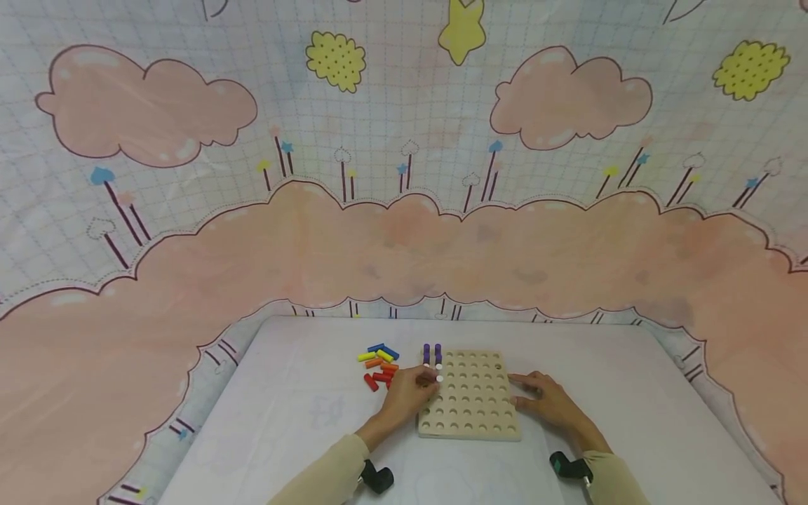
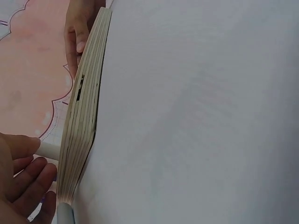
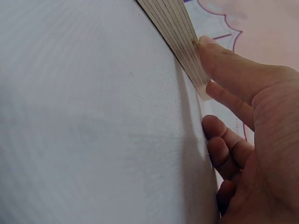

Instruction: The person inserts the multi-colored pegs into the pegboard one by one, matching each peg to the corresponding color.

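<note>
A square wooden peg board [image 1: 470, 431] with rows of round holes lies on the table. My left hand [image 1: 409, 394] is over its left side, pinching a white peg [image 2: 48, 150] between thumb and fingers. Purple pegs [image 1: 438, 349] stand at the board's far left corner, with a white peg [image 1: 438, 367] just nearer. My right hand [image 1: 550, 401] is at the board's right edge, its thumb [image 3: 224, 60] touching the side. The left hand partly covers the board's left holes, so the foot of the held peg cannot be made out in the head view.
Left of the board lies a loose pile of pegs: blue [image 1: 390, 352], yellow [image 1: 366, 357], orange [image 1: 374, 363] and red [image 1: 370, 382]. The white table [image 1: 303, 435] stretches to both sides. Behind it hangs a patterned cloth [image 1: 404, 245] with clouds.
</note>
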Demonstrator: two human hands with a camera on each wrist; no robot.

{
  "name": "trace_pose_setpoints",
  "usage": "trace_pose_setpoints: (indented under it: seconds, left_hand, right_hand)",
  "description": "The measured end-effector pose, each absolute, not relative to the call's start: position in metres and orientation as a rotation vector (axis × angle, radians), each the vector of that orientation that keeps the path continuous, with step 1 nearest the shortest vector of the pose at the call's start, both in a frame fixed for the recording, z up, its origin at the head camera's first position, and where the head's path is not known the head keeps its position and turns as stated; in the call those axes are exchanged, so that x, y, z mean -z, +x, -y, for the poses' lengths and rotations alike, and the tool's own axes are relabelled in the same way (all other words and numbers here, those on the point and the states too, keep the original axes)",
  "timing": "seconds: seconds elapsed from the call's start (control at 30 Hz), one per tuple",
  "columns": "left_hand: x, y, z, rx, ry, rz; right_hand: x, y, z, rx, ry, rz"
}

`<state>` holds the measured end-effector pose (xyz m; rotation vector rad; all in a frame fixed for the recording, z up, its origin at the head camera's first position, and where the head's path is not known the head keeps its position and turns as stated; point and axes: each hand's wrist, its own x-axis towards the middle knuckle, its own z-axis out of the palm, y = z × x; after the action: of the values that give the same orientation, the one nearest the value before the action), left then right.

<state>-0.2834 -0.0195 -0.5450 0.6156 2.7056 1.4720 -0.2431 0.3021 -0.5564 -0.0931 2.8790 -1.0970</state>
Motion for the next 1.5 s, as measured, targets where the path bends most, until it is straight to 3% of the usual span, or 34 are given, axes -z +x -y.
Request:
trace_pose_setpoints:
  seconds: [1.1, 1.5]
  left_hand:
    - [0.517, -0.267, 0.086, -1.57, 0.648, -2.842]
    - [0.522, -0.268, 0.098, -1.478, 0.493, -2.899]
  right_hand:
    - [0.557, -0.244, -0.299, 1.087, -0.034, -2.858]
    - [0.557, -0.246, -0.301, 1.107, -0.043, -2.867]
